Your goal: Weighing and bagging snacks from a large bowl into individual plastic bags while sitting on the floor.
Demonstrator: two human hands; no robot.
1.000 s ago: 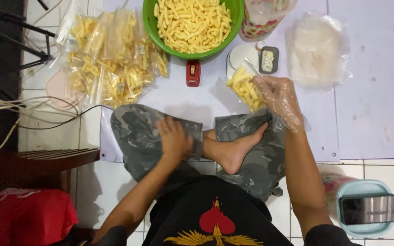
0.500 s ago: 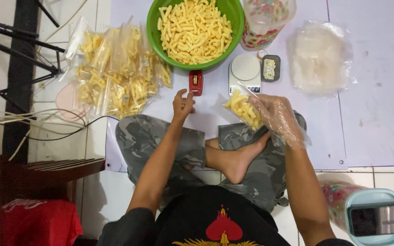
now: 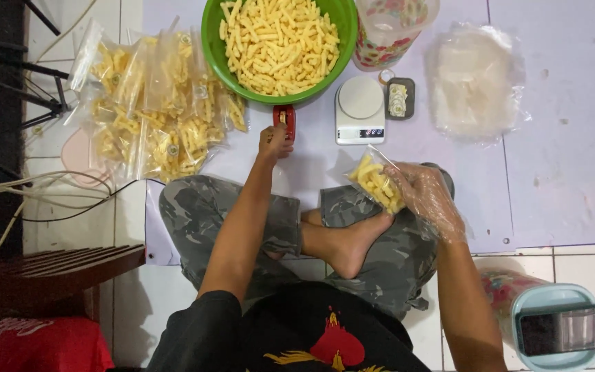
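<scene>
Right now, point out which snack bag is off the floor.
The clear bag of yellow snacks in the gloved right hand. The other filled bags lie piled left of the green bowl.

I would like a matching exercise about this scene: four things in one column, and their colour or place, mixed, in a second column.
1. bowl
2. stapler
3. kitchen scale
4. small snack bag

a. white, beside the stapler
b. held in the gloved right hand
c. green, full of yellow snacks
d. red, under the left hand

Pairs: 1-c, 2-d, 3-a, 4-b
</scene>
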